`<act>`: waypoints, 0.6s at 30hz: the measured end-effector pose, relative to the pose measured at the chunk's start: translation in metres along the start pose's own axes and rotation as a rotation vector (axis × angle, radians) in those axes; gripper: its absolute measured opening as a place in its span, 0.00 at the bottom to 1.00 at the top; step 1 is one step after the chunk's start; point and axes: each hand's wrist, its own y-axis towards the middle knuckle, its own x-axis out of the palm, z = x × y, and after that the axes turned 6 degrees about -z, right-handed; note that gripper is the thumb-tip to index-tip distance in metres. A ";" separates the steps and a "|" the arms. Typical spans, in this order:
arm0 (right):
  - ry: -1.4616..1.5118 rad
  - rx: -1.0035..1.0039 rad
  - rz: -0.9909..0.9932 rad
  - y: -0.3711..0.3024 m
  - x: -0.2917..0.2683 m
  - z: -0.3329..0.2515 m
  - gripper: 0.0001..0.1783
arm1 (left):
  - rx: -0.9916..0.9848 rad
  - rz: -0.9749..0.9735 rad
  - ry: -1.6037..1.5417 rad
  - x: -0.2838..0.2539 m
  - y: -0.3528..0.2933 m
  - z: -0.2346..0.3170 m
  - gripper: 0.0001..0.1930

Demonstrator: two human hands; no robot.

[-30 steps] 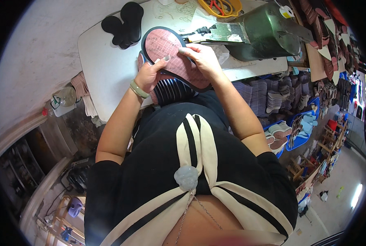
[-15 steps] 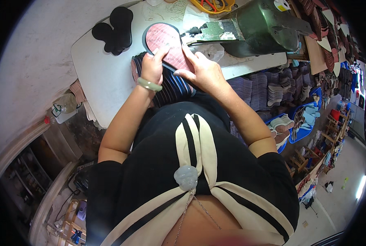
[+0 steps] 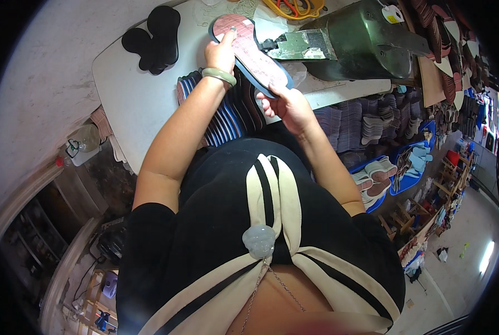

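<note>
Currently, the left hand (image 3: 221, 53) and the right hand (image 3: 291, 106) both grasp a pink shoe insole with a dark blue rim (image 3: 249, 53), held tilted above the far edge of the white worktop (image 3: 132, 95), its toe end just beside the metal plate of a green machine (image 3: 361, 39). Below the insole, a stack of striped soles (image 3: 221, 117) lies at the near edge; two black soles (image 3: 151, 39) rest, apparently overlapping, near the far left corner.
</note>
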 end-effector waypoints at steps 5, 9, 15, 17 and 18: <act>0.018 -0.060 0.091 0.025 0.012 0.005 0.16 | 0.716 0.205 0.772 0.000 0.018 0.029 0.38; 0.016 -0.077 0.062 0.046 0.017 0.009 0.15 | 1.261 -0.577 1.460 0.000 0.022 0.072 0.25; -0.040 -0.109 0.094 0.064 0.020 0.004 0.17 | 0.230 -1.184 1.916 0.043 0.003 0.150 0.30; -0.031 -0.116 0.101 0.068 0.020 0.004 0.17 | 0.105 -1.155 1.914 0.042 0.002 0.152 0.30; -0.056 -0.116 0.108 0.069 0.019 0.004 0.17 | -0.014 -1.134 1.908 0.042 0.004 0.152 0.30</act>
